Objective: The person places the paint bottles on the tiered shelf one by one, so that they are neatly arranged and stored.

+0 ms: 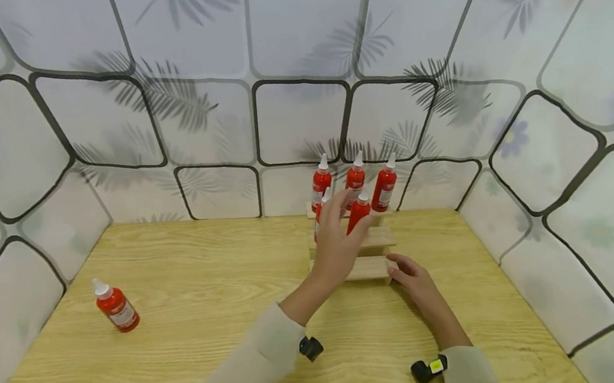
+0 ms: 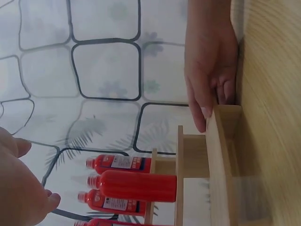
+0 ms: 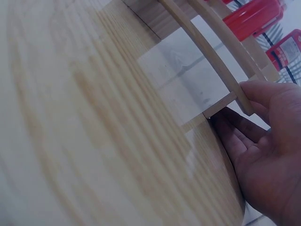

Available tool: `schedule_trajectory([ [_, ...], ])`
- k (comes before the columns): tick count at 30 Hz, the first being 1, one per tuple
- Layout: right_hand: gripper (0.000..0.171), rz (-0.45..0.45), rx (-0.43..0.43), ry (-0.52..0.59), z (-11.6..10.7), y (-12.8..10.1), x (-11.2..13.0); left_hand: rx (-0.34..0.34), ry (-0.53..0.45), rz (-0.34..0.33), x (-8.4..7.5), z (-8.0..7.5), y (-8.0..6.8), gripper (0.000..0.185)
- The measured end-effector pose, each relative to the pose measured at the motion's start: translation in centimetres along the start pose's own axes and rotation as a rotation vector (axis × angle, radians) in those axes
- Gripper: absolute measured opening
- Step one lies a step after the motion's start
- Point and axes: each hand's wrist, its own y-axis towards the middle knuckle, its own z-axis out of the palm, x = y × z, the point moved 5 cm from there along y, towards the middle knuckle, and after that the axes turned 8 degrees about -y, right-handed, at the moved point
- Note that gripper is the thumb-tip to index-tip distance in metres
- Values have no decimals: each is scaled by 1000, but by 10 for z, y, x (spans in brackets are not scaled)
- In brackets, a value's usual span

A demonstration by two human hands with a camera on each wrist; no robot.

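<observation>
A stepped wooden stand [image 1: 369,268] bears several red bottles with white pointed caps. Three stand on its top step, among them a right-hand bottle [image 1: 384,190]; two more are on the middle step, one a front bottle [image 2: 138,186]. My left hand [image 1: 337,248] reaches over the middle-step bottles, thumb and fingers spread close to their caps, partly hiding them. In the left wrist view its fingertips [image 2: 52,200] are apart from the bottle bodies. My right hand [image 1: 417,283] grips the right end of the lowest step, fingers [image 3: 230,129] tucked at its underside.
Another red bottle [image 1: 118,308] stands alone on the left part of the wood-grain table [image 1: 191,274]. A patterned wall covering [image 1: 216,189] rises right behind the stand and along both sides of the table.
</observation>
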Motion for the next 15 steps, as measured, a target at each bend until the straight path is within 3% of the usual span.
schedule_trajectory([
  [7, 54, 10, -8, 18, 0, 1, -2, 2, -32, -5, 0, -37, -29, 55],
  [15, 55, 0, 12, 24, 1, -1, -1, -43, 55, -30, 5, -97, -61, 52],
])
